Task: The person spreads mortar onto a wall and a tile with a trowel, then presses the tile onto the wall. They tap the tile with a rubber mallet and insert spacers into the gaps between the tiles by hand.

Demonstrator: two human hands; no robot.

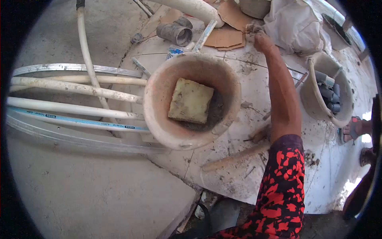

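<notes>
My right arm, in a black sleeve with red patches, reaches forward on the right side of the view. At its end my right hand [259, 36] is closed, its fingers around something greyish that I cannot make out. Close by lie torn cardboard pieces [225, 38] and a whitish sack [296, 26]. Left of my forearm stands a round, mud-stained tub [153, 115]. A flat, yellowish square block [191, 101] lies inside it, tilted, with some grey dirt beside it. My left hand is out of view.
Long white pipes [71, 105] lie left of the tub. A grey pipe fitting [175, 32] sits behind it. On the right, a bucket [314, 95] holds grey fittings [329, 95]. A wooden stick [234, 157] lies in front. Another person's foot [352, 129] shows at far right.
</notes>
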